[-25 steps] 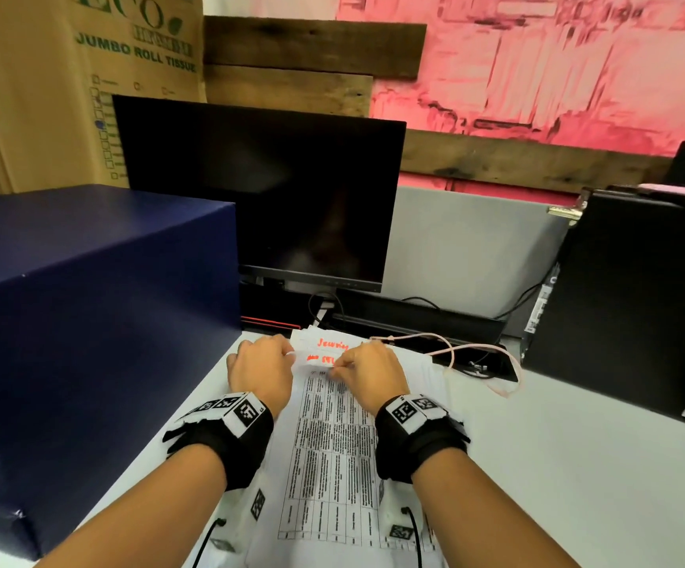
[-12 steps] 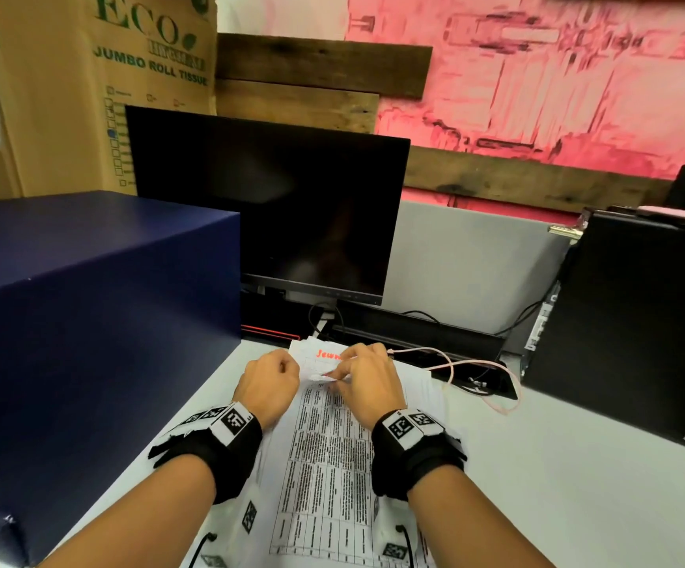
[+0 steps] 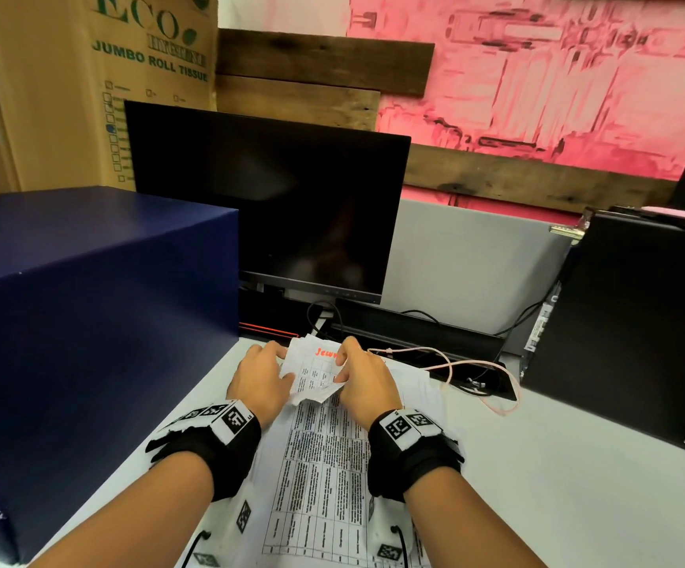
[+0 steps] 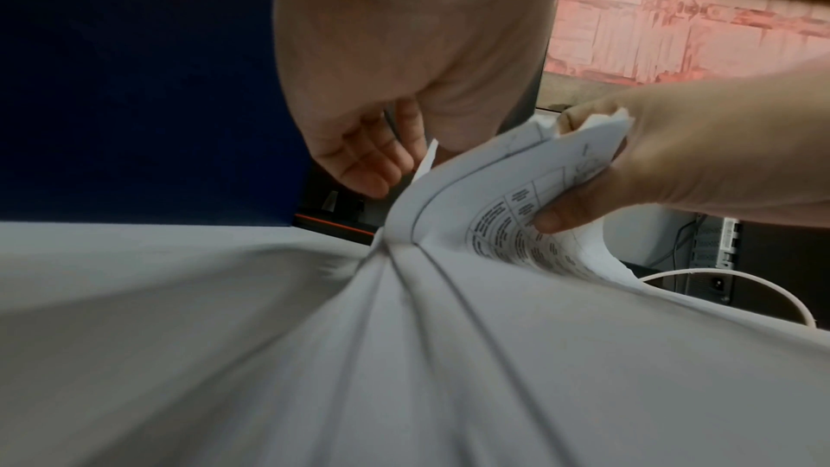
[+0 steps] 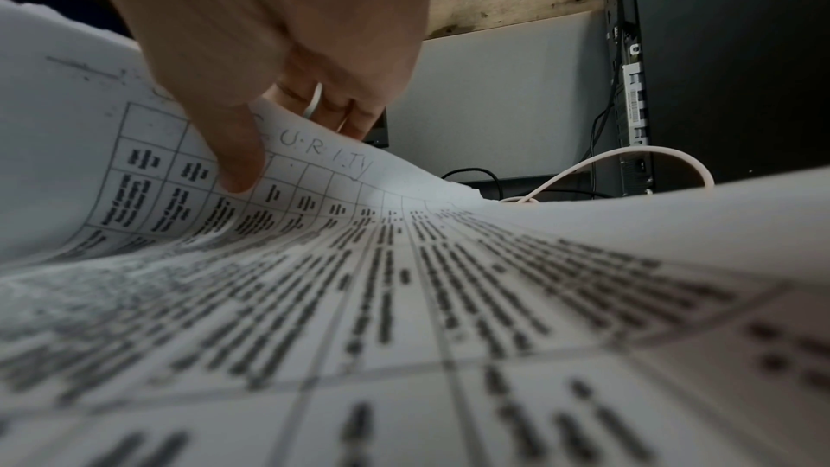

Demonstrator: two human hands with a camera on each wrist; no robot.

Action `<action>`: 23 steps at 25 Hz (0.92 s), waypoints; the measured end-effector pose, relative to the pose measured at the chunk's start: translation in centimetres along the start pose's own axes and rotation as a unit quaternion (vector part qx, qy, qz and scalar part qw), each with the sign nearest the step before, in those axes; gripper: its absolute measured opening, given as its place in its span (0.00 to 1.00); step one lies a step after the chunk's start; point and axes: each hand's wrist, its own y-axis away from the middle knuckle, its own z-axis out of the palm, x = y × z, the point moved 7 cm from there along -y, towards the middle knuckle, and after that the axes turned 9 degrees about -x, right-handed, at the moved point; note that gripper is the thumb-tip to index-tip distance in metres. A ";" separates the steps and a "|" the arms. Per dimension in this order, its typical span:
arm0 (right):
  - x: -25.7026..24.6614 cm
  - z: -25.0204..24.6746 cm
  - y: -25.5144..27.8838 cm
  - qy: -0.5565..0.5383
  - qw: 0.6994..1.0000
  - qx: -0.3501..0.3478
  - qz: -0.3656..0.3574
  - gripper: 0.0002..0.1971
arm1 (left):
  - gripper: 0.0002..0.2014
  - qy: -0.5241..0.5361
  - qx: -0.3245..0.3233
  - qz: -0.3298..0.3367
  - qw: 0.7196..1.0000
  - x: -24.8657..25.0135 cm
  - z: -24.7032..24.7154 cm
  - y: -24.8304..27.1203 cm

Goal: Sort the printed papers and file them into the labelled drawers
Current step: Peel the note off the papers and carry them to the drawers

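A stack of printed papers [image 3: 320,465] with tables lies on the white desk [image 3: 558,485] in front of me. Both hands are at its far end. My left hand [image 3: 281,364] grips the left side of the raised top sheets [image 3: 312,375], thumb in front and fingers behind. My right hand [image 3: 342,366] pinches their right side. In the left wrist view the left hand [image 4: 395,169] curls behind the bent sheets [image 4: 494,212]. In the right wrist view the right hand's [image 5: 287,141] thumb presses a table sheet [image 5: 404,297] with handwritten letters along its top edge.
A large dark blue box [image 3: 86,321] fills the desk's left side, close to my left arm. Behind the papers stands a black monitor [image 3: 267,198], with a pink cable [image 3: 455,366] looping to the right. A black computer tower [image 3: 627,330] blocks the right.
Both hands lay on the far end of the flat stack; now they have lifted the top sheets' far end and curled it back toward me.
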 end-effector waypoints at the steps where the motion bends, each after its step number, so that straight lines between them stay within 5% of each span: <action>1: -0.1 0.1 0.0 0.000 1.000 -0.004 -0.001 0.19 | 0.08 0.002 0.024 0.014 1.000 0.2 -0.6 0.1; 6: 0.3 0.0 -0.3 -0.006 1.000 0.014 0.016 0.21 | 0.07 0.020 0.059 0.037 0.997 0.8 -1.5 0.7; 14: 0.9 0.4 -0.6 -0.005 0.999 0.020 0.025 0.21 | 0.18 -0.033 -0.020 0.048 0.998 1.1 0.1 0.4; 17: 1.0 0.4 -0.6 -0.009 0.999 0.013 0.029 0.23 | 0.12 -0.057 -0.065 0.091 0.992 1.9 0.7 0.6; 20: 1.2 0.3 -0.6 0.006 1.000 0.010 0.027 0.19 | 0.07 -0.014 -0.095 0.119 0.988 2.2 1.1 1.1; 23: 1.4 0.1 -0.7 0.047 0.998 0.024 0.038 0.20 | 0.15 0.063 -0.137 0.104 0.983 2.3 1.4 1.9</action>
